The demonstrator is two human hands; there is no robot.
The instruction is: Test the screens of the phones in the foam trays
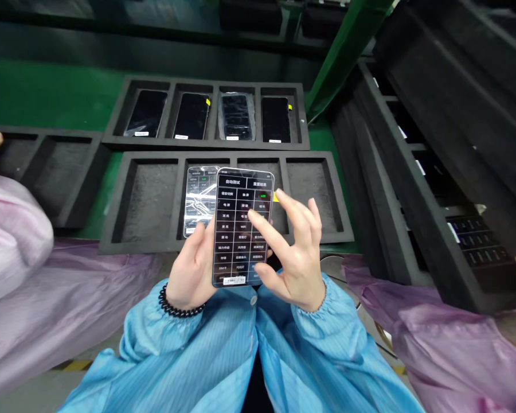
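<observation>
My left hand [193, 267] grips a smartphone [234, 246] along its left side, with the screen facing up toward me. A grid of menu cells in Chinese fills the display, and one cell at the upper right reads LCD in green. Over the screen hovers my right hand [296, 246], fingers spread. Its index fingertip is at a cell near the middle; whether it touches the glass I cannot tell. Just behind lies another lit phone [200, 198] in a compartment of the near black foam tray [301, 154]. A yellow tab [277, 197] shows beside the held phone.
The far foam tray [206, 143] holds several phones with dark screens, one wrapped in film [236, 115]. A left tray [64, 166] adjoins. Stacked trays with devices [413, 172] rise at right beside a green post [344, 57]. Co-workers in pink sleeves [12, 241] are on both sides.
</observation>
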